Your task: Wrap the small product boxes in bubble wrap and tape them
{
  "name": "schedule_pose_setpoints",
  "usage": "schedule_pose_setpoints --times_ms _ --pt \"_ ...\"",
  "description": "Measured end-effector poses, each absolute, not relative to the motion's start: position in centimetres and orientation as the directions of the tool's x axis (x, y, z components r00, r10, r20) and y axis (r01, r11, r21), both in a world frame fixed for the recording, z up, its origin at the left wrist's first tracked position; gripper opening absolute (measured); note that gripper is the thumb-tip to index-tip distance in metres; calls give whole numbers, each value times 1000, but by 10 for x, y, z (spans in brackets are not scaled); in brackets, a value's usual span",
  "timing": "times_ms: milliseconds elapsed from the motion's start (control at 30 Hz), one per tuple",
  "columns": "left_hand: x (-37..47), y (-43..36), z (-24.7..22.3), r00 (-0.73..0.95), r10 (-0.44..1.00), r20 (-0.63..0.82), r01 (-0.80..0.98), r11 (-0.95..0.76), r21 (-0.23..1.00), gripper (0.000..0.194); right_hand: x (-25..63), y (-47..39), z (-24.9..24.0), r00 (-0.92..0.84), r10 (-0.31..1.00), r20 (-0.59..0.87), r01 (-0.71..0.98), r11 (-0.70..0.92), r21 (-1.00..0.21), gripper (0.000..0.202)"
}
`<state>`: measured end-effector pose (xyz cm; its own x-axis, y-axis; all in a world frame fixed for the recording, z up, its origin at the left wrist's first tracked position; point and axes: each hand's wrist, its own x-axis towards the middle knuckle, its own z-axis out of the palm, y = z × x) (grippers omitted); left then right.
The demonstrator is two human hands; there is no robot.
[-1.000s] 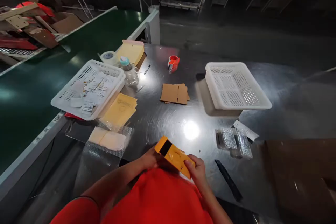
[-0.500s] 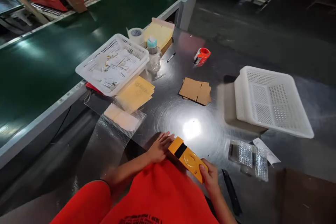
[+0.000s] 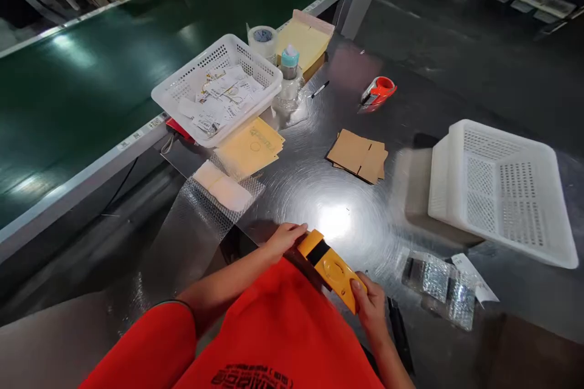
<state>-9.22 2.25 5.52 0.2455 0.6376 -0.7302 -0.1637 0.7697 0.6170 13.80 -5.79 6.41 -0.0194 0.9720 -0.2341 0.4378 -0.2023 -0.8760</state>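
A slim orange box [image 3: 338, 275] with a black band near its left end is held low in front of my red shirt, tilted down to the right. A thin curved shape shows on its face; I cannot make out what it is. My right hand [image 3: 371, 304] grips the lower right end, thumb on top. My left hand [image 3: 285, 239] is closed at the upper left end, fingers together against the box's edge and partly hidden. Beyond the box, flat brown cardboard pieces [image 3: 358, 155] are stacked on the metal table [image 3: 292, 194].
Left: a white basket [image 3: 159, 97] with labelled packets, yellow padded envelopes [image 3: 250, 149], and bubble wrap [image 3: 203, 206] under a pale pad. Right: another white basket [image 3: 442, 182], bubble-wrapped packets [image 3: 440, 285] and a black strip [image 3: 400, 334]. A red tape dispenser [image 3: 378, 94] lies farther back.
My left hand's spread fingers have drawn together at the box's left end. The right hand keeps its hold. The view has shifted, so the table's things appear moved within it.
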Motion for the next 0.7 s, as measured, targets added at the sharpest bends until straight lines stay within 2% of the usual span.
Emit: schedule_pose_setpoints --times_ms 67,167,233,333,433,533,700 --pt "-94 22 52 253 630 -734 -121 774 622 41 138 -58 64 -23 966 -258 431 -223 -874 53" --pt "-94 22 44 143 735 -663 99 656 749 26 137 -56 69 -27 952 -306 431 -265 -863 53" --pt "-94 22 39 60 809 -585 223 560 798 24 137 -53 76 -41 934 -354 451 -299 -841 53" --pt "-94 21 34 -15 846 -532 287 513 809 22 139 -50 88 -44 914 -402 502 -328 -800 52" --pt "-92 16 30 -38 876 -481 456 443 772 18 142 -53 97 -2 906 -423 527 -358 -771 51" --pt "-90 12 27 -16 883 -469 642 369 672 18 143 -58 96 25 896 -443 563 -379 -735 50" --pt "-90 8 26 -2 888 -461 751 305 585 23 135 -59 95 35 906 -423 588 -360 -724 51"
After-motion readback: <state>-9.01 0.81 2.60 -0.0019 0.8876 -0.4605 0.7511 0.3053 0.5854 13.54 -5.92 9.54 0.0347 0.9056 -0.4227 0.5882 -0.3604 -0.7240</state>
